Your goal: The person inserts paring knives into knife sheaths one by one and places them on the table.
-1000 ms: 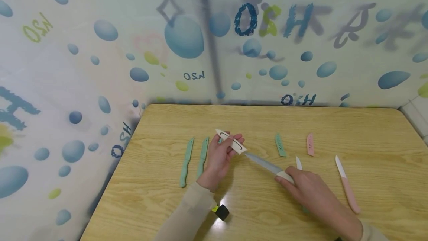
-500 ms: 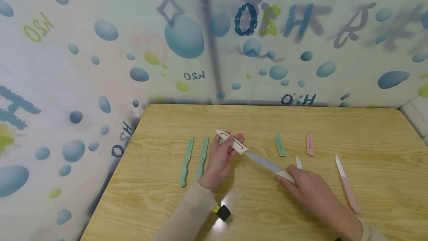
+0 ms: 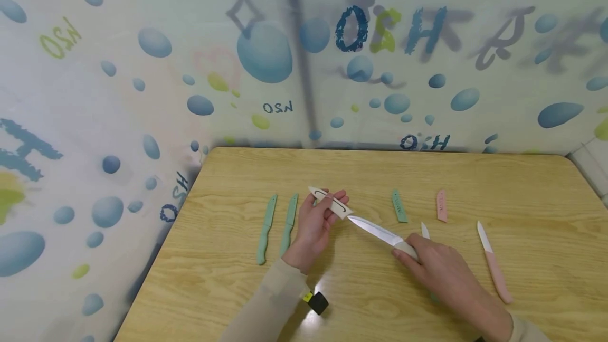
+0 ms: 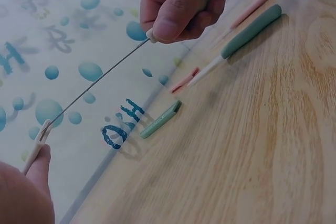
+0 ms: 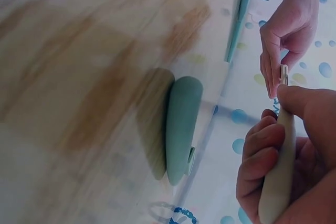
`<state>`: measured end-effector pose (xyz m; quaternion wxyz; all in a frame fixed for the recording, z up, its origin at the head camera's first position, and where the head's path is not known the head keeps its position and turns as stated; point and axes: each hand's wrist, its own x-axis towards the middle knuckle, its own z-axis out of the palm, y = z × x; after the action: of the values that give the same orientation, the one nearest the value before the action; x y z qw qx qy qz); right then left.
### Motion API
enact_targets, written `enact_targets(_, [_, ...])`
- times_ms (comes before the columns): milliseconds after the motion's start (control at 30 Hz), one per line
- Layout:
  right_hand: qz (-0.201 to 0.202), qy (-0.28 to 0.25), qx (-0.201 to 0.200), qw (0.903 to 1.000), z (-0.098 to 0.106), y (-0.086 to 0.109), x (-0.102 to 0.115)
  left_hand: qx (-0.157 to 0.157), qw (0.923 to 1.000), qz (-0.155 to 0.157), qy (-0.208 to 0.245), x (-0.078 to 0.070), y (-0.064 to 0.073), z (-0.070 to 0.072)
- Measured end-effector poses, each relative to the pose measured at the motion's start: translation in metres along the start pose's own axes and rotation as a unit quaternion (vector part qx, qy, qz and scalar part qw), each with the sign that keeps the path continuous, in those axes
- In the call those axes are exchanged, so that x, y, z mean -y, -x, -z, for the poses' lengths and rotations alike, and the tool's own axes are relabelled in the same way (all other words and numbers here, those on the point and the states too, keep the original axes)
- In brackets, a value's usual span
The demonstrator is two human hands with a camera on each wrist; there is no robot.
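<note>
My left hand (image 3: 311, 226) pinches a cream blade sheath (image 3: 340, 209) between thumb and fingers, its mouth pointing down to the right. My right hand (image 3: 442, 265) grips the cream handle (image 5: 278, 177) of a knife (image 3: 372, 229) whose bare blade slants up toward the sheath. In the left wrist view, the blade's tip sits at the sheath's slotted mouth, with nearly the whole blade outside. Below my right hand lies an uncovered green-handled knife (image 4: 252, 31), mostly hidden by that hand in the head view. A pink-handled knife (image 3: 496, 273), also uncovered, lies farther right.
A green sheath (image 3: 399, 206) and a pink sheath (image 3: 442, 206) lie toward the table's back. Two green knives with covered blades, an outer one (image 3: 266, 231) and an inner one (image 3: 288, 220), lie left of my left hand. Another green piece is mostly hidden behind that hand.
The knife has turned slightly, so its blade now catches more light. Both hands keep their grips almost in place, and the head view has shifted a little.
</note>
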<state>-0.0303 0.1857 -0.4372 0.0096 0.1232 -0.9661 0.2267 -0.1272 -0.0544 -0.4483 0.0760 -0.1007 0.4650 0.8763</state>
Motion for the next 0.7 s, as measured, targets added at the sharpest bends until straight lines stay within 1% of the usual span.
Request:
enact_targets(167, [-0.007, -0.002, 0.001, 1.0000, -0.0002, -0.0003, -0.0005, 0.001, 0.9999, 0.010, 0.011, 0.0000, -0.0005, -0.0001])
enact_targets(333, [0.000, -0.003, -0.007, 1.0000, -0.0007, 0.0003, -0.0004, 0.003, 0.9997, 0.017, 0.017, -0.0004, -0.0005, 0.0005])
enact_targets(433, [0.003, -0.002, -0.008, 1.0000, -0.0009, 0.0007, -0.0003, 0.004, 0.9998, 0.014, 0.013, -0.0004, -0.0008, 0.0005])
enact_targets(700, [0.005, 0.000, -0.006, 1.0000, -0.0011, 0.0015, 0.0004, 0.006, 1.0000, -0.007, -0.003, 0.0015, -0.0004, 0.0006])
